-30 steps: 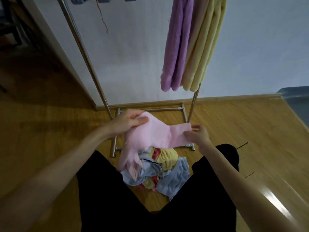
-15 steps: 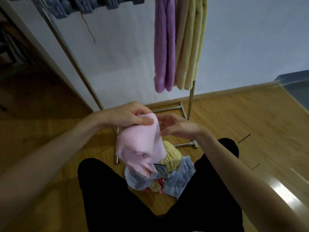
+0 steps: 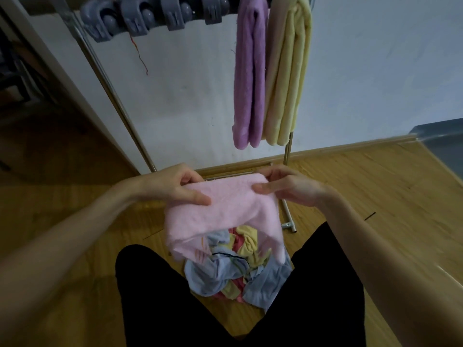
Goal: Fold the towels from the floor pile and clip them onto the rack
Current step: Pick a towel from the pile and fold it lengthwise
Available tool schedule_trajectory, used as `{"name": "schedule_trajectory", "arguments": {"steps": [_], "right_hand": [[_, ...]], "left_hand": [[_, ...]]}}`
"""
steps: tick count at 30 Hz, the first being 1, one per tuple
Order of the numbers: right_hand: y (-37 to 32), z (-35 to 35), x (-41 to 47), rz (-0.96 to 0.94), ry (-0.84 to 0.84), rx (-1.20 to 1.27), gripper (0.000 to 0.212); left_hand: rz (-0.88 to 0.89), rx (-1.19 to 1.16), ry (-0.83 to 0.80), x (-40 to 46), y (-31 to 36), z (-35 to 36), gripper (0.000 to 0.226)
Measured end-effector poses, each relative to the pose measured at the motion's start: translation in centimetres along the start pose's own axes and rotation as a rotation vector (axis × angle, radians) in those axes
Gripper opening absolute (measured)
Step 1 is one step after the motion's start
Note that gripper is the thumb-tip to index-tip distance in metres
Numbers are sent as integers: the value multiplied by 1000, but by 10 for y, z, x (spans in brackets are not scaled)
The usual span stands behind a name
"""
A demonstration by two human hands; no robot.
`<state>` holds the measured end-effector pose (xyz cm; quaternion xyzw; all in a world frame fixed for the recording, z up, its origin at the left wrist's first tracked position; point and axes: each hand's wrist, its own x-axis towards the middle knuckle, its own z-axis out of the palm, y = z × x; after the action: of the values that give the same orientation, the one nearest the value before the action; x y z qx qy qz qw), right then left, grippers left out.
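both hands pinch a pink towel (image 3: 225, 211) at centre: left hand (image 3: 172, 189) at its 10 o'clock corner, right hand (image 3: 288, 189) at 2 o'clock. the pile (image 3: 233, 274) lies at 6 o'clock.

White wall (image 3: 190, 91), glossy wooden floor (image 3: 375, 186)

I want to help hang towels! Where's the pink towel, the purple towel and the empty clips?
pink towel (image 3: 233, 209), head view, its middle between both hands.
purple towel (image 3: 248, 78), head view, its hanging fold.
empty clips (image 3: 172, 13), head view, one grey clip.
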<state>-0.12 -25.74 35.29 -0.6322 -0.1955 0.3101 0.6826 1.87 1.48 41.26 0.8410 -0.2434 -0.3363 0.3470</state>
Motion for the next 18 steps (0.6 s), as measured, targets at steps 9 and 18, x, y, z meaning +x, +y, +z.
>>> {"name": "schedule_trajectory", "arguments": {"steps": [9,18], "right_hand": [[-34,-26,-12,-58,-105,-240,36],[-96,-23,4,14,-279,-957,50]], "left_hand": [[70,-67,-93,-15,13,-27,39],[79,544,7,-5,54,-43,35]]}}
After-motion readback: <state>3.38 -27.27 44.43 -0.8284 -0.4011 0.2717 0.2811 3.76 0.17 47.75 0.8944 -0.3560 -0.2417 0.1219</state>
